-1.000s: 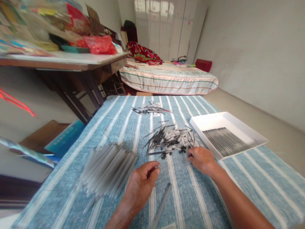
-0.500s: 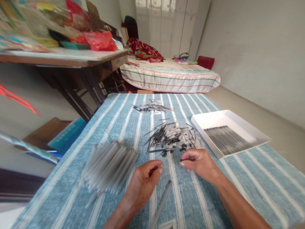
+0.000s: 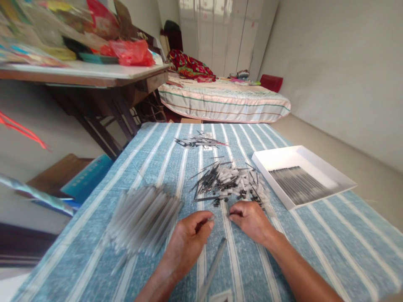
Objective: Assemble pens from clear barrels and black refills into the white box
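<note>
Smooth, slender tubes and jumbled small parts on blue-and-white striped cloth (image 3: 340,251).
At left, greyish, translucent-looking tubes (image 3: 145,220) lie side by side, blurred; the left hand (image 3: 189,235) pinches a small pale piece (image 3: 212,217), mostly hidden by fingers; a lone grey tube (image 3: 215,264) reaches the bottom edge; beyond it sits a pile of white cylinders and thin black rods (image 3: 233,182); the right hand (image 3: 250,220) pinches something dark, too small to identify; a shallow white box (image 3: 273,181) holds neatly rowed dark sticks (image 3: 297,182).
</note>
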